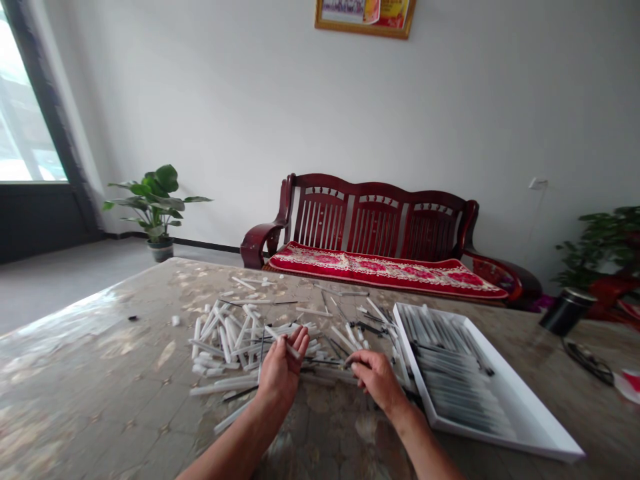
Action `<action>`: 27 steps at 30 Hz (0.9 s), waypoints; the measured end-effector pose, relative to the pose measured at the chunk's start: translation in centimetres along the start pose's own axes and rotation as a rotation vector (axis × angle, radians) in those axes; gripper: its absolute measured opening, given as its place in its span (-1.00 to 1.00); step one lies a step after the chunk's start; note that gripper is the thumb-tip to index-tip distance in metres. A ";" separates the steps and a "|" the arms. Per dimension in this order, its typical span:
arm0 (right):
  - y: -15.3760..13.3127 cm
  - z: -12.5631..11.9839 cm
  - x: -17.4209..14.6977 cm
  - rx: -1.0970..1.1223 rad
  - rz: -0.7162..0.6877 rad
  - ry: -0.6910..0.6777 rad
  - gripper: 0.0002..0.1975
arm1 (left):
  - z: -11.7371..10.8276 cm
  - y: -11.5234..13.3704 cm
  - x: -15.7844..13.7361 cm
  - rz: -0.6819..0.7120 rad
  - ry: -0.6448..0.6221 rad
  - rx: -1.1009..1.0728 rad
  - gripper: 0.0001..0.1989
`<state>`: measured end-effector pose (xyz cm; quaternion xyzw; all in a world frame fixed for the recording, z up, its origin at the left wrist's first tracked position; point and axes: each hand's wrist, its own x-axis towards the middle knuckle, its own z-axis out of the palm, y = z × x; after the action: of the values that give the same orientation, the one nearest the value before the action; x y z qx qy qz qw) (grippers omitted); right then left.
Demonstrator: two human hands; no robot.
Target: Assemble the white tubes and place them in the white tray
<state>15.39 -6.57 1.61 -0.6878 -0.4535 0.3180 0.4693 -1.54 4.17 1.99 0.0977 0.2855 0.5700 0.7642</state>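
My left hand [280, 373] is turned palm up over the table, with a translucent white tube [276, 336] lying across its curled fingers. To its right, my right hand [377, 379] is closed in a pinch. A small dark piece seems to be at its fingertips, too small to name. Under and beyond my left hand spreads a loose pile of white tubes [227, 331], with thin black rods among them. More black pieces [367, 327] lie beyond my right hand. Right of that hand stands a shallow white box [530, 410] holding rows of clear tubes with dark parts.
The patterned table [125, 393] reaches to a dark red wooden bench [375, 223] with a red cushion. A black canister [567, 311] and a dark cable [587, 363] are at the right. A potted plant [157, 200] stands on the floor at the left.
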 end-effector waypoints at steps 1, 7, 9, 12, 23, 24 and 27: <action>0.0 0.0 0.0 0.011 0.007 0.004 -0.66 | 0.0 0.0 0.0 -0.001 0.002 -0.004 -0.75; 0.1 -0.1 0.1 0.027 0.004 0.009 -0.64 | 0.2 0.1 -0.1 -0.014 0.017 -0.005 -0.73; 0.1 0.0 0.1 0.024 0.005 0.003 -0.64 | 0.3 0.1 -0.2 -0.011 0.016 -0.008 -0.72; 0.2 0.0 0.1 0.025 0.003 -0.004 -0.65 | 0.2 0.1 -0.1 -0.005 0.015 -0.018 -0.71; 0.0 0.4 -0.2 -0.043 -0.094 0.015 -0.70 | 0.2 0.0 -0.3 -0.009 0.021 -0.017 -0.72; 0.0 0.5 -0.3 -0.071 -0.127 0.024 -0.71 | 0.2 0.0 -0.3 -0.007 0.016 -0.010 -0.71; -0.5 0.6 -0.6 -0.193 -0.281 0.061 -0.74 | 0.2 0.1 -0.4 -0.003 0.008 0.006 -0.72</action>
<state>14.52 -6.84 1.83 -0.6689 -0.5590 0.1831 0.4545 -1.58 3.89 2.36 0.0971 0.2906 0.5685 0.7635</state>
